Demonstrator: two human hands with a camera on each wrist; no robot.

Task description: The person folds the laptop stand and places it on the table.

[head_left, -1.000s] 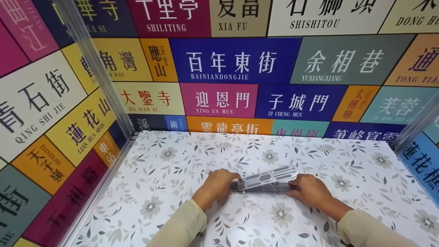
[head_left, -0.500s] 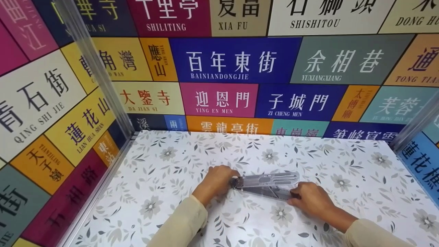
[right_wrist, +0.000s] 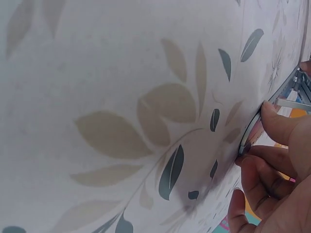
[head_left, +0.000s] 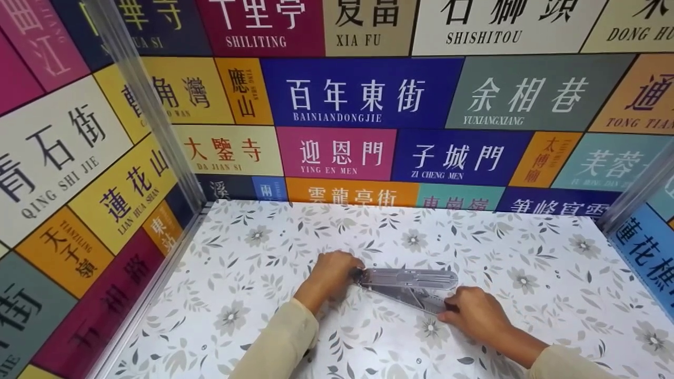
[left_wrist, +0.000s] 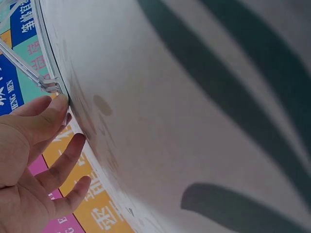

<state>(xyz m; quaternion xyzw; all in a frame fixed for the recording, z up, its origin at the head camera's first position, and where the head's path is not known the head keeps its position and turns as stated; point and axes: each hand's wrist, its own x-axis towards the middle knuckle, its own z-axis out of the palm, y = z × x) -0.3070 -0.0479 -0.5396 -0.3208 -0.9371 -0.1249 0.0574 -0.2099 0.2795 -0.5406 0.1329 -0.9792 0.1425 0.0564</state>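
A grey, see-through folding stand [head_left: 413,278] with two slotted plates stands half unfolded over the table, its hinged end to the left. The lower plate [head_left: 387,296] slants toward me below the upper one, and a thin strut [head_left: 417,297] bridges them near the right. My left hand [head_left: 330,273] pinches the hinged end; in the left wrist view its thumb and index finger meet at the stand's edge, the other fingers spread. With thumb and fingers, my right hand [head_left: 480,313] grips the lower plate's free end, seen as a curved rim [right_wrist: 249,130] in the right wrist view.
A white cloth with grey leaves and flowers covers the table [head_left: 253,279]. Behind it rises a back wall [head_left: 360,92] of coloured sign panels, with a side wall [head_left: 63,158] on the left. Clear edge strips [head_left: 158,105] run along the corners.
The upper plate's right end has swung down from a steep slant to nearly level. My right hand has moved toward me, bringing the lower plate's free end along. My left hand stays at the hinge.
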